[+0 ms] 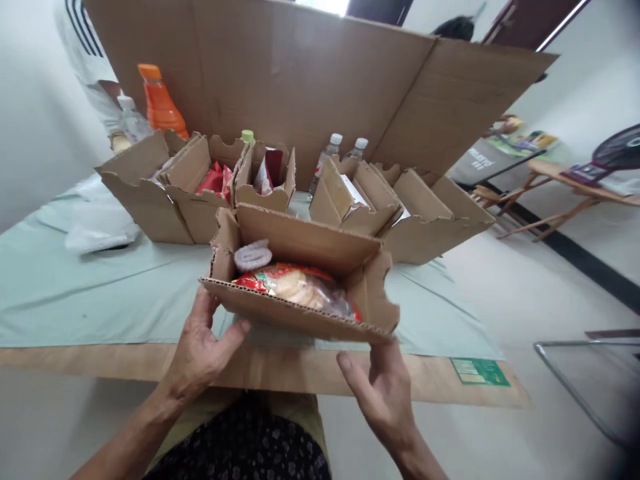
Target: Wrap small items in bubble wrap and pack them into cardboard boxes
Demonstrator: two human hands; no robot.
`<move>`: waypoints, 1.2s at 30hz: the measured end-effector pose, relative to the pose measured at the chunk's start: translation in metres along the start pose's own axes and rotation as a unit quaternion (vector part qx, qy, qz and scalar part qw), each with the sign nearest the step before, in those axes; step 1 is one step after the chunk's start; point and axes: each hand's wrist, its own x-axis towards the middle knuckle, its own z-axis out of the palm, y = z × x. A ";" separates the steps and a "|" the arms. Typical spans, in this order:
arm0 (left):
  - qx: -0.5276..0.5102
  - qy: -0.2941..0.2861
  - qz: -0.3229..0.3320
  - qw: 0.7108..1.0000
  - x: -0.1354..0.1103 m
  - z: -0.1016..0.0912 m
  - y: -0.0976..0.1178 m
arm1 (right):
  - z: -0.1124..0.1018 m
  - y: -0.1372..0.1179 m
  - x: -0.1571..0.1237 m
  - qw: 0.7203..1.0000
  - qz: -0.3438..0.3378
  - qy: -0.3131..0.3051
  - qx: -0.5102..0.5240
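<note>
Box work at the table edge: small cardboard box [300, 313] held up off the table [75, 287], between the person's body and the row of like boxes [150, 200] standing farther back on the pale green cover.

Left hand [200, 347]: fingers curled under the box's left underside, thumb pressed up on the lower front wall, a loose cradle rather than a clamp. Right hand [385, 393]: fingers tucked beneath the right front corner, thumb splayed free and touching nothing.

Box top open, rear flap upright, side tabs untucked. Inside, a clear packet of bread or biscuits [295, 287] with red print along the front, and a rolled white cloth or tissue [253, 255] at the back left.

Judgement: box filled, lid not yet down, now at the check-and-handle stage. Any further handling calls for a level hold, since the contents lie loose, and for one hand free to work the flap.

Behind the row: orange bottle [160, 100], water bottles [325, 157], large cardboard sheet [300, 80] standing as a backdrop
</note>
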 end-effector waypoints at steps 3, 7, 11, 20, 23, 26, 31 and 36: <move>-0.028 0.005 -0.024 0.999 -0.004 -0.004 -0.021 | -0.030 0.014 -0.020 0.993 -0.060 -0.070 -0.070; -0.060 0.026 -0.051 0.997 -0.004 -0.010 -0.045 | -0.069 0.022 0.041 0.971 -0.116 0.002 -0.211; -0.041 0.042 -0.098 0.993 -0.008 -0.003 -0.058 | -0.085 0.033 0.155 0.912 -0.186 0.005 -0.365; 0.020 0.038 -0.091 0.995 -0.011 -0.003 -0.065 | -0.051 0.041 0.258 0.798 -0.109 -0.164 -0.570; 0.028 0.030 -0.089 0.995 -0.012 -0.004 -0.066 | -0.049 0.037 0.252 0.792 -0.112 -0.152 -0.580; 0.030 0.027 -0.086 0.996 -0.011 -0.003 -0.066 | -0.043 0.032 0.251 0.797 -0.117 -0.146 -0.575; 0.034 0.034 -0.079 0.996 -0.010 -0.002 -0.061 | -0.043 0.024 0.245 0.827 -0.114 -0.143 -0.531; 0.028 0.033 -0.069 0.997 -0.014 -0.004 -0.062 | -0.065 0.034 0.175 0.922 -0.169 -0.027 -0.348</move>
